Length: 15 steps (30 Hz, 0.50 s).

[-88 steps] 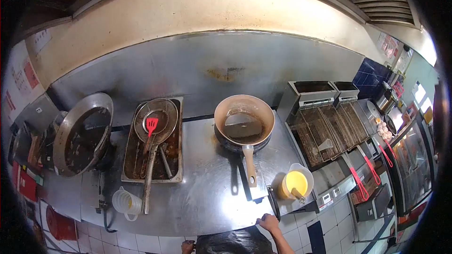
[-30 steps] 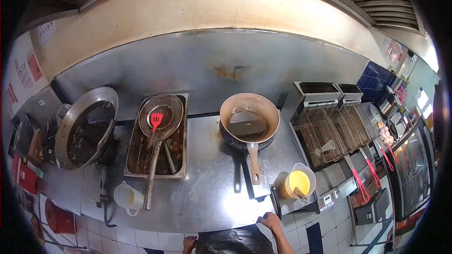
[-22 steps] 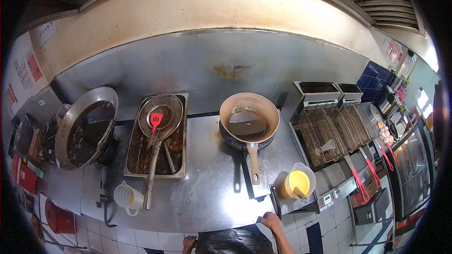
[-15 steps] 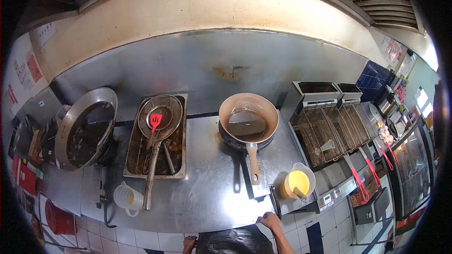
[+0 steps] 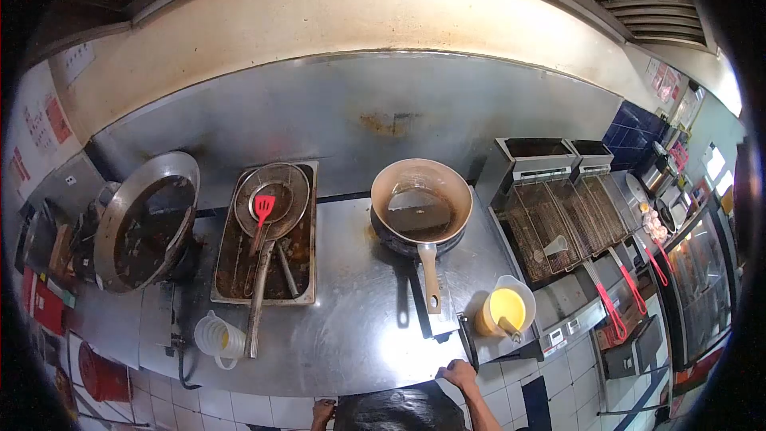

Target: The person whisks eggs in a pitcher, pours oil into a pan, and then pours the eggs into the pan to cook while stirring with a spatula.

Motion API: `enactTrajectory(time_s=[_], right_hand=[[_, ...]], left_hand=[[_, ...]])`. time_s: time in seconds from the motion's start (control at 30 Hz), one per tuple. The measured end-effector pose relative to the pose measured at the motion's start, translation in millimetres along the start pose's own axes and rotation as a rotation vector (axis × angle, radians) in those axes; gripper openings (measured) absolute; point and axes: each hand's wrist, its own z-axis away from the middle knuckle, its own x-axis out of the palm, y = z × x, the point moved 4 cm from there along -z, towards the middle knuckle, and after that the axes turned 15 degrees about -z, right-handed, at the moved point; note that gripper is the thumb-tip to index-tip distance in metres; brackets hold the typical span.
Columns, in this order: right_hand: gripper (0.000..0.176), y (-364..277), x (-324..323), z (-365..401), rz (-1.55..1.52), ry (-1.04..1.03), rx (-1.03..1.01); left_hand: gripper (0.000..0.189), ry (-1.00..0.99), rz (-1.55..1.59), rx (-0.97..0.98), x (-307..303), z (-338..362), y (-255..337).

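My right hand (image 5: 457,373) rests at the front edge of the steel counter (image 5: 335,351), its fingers curled over the edge beside a black hose (image 5: 468,345). My left hand (image 5: 323,410) hangs low at the bottom of the view, by the dark apron (image 5: 391,409); its fingers are mostly hidden. In front of me a deep tan saucepan (image 5: 459,199) with dark liquid sits on a burner, its handle (image 5: 429,279) pointing toward me. Right of it, near my right hand, stands a clear jug (image 5: 523,291) of yellow liquid, with a utensil handle sticking out.
A steel tray (image 5: 307,271) holds a strainer (image 5: 299,199) and a red slotted spatula (image 5: 264,206). Before it stands a plastic measuring jug (image 5: 217,335). A large wok (image 5: 182,166) of dark oil is at left. Fryer baskets (image 5: 531,223) with red handles are at right.
The view has shifted very slightly. Both hands and the things on the counter stay where they were.
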Motion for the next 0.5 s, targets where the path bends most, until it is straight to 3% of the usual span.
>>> enactTrajectory(time_s=[0.07,0.5], right_hand=[[0.044,0,0,1,-0.006,0.011,-0.011],[0.042,-2,0,4,-0.017,0.104,-0.079]], left_hand=[[0.027,0.015,-0.139,-0.014,-2,1,1],[0.037,-0.017,-0.161,0.115,-5,3,-4]])
